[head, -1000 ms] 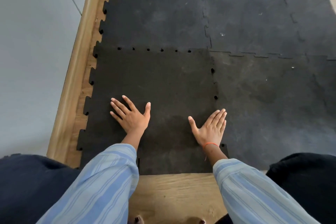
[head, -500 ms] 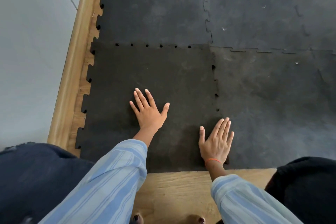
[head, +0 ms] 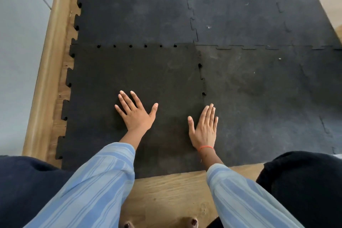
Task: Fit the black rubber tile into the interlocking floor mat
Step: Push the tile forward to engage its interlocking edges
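Note:
The black rubber tile lies flat in the near left corner of the interlocking floor mat. Its jigsaw teeth meet the neighbouring tiles along the far and right seams, where a few small dark gaps show. My left hand rests palm down with spread fingers on the tile's middle. My right hand, an orange band at its wrist, presses flat on the tile's right seam, fingers together. Neither hand grips anything.
Bare wooden floor shows in front of the mat and in a strip along its toothed left edge. A wooden skirting and grey wall bound the left side. My dark-clad knees frame the bottom corners.
My left hand slid right across the tile, then eased back toward me. My right hand shifted onto the right seam and its fingers closed together.

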### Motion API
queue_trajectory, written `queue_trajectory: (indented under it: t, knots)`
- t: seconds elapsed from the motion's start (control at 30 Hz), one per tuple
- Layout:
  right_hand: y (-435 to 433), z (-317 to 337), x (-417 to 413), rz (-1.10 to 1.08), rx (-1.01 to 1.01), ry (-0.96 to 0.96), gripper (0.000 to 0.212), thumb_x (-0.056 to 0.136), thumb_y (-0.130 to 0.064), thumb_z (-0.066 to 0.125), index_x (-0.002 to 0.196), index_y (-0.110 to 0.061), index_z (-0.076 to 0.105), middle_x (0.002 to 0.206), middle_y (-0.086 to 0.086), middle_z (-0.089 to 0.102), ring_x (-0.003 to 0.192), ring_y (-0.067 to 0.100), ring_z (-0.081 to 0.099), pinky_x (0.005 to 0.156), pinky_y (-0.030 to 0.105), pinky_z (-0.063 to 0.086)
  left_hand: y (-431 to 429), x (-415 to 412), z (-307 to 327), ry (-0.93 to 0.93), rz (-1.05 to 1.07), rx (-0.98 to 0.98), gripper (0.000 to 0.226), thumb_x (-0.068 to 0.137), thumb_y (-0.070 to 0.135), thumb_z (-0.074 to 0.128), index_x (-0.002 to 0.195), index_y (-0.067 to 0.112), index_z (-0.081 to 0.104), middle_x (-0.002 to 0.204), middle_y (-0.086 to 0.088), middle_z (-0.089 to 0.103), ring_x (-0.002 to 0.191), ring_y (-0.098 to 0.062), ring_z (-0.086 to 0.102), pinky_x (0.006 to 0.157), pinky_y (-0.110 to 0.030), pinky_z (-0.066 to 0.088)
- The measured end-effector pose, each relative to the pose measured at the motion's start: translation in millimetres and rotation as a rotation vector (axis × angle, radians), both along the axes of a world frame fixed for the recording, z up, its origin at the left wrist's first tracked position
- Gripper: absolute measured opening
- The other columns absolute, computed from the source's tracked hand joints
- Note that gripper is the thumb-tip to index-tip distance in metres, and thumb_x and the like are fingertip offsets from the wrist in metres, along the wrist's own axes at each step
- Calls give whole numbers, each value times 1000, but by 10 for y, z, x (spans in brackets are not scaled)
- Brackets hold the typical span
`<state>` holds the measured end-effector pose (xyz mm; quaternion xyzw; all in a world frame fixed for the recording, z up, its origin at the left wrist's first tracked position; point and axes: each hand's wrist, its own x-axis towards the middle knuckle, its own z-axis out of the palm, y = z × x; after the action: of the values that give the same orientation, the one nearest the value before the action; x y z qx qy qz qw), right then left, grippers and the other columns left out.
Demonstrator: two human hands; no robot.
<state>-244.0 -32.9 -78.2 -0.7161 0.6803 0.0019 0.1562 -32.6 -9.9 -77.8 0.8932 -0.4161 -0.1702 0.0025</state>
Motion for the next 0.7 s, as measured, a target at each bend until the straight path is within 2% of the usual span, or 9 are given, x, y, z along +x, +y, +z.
queue_trajectory:
  t: [0.33, 0.5, 0.7]
  knots:
    - [-264, -20, 72, 50, 86, 29, 85, 95, -57, 28, 149, -2, -7, 160, 15, -10, 148, 24, -12, 120, 42, -6, -7, -32, -56, -34, 19, -30, 102, 84, 75, 18, 151, 2, -1, 156, -30, -8, 146, -39, -10, 114, -60, -1]
    - [-819, 73, 218, 72, 39, -69, 80, 98, -52, 28, 149, -3, -8, 161, 14, -12, 148, 23, -13, 122, 43, -4, 7, -34, -66, -25, 17, -48, 102, 84, 75, 20, 151, 1, 1, 156, -31, -8, 146, -39, -10, 114, -60, 0]
    - [-1213, 50, 324, 122, 132, 21, 91, 92, -65, 24, 149, -5, -12, 160, 11, -18, 148, 21, -16, 120, 42, -9, 3, -18, -106, -52, 15, -60, 103, 82, 76, 17, 151, 1, 4, 157, -31, -4, 146, -40, -7, 114, -60, 0]
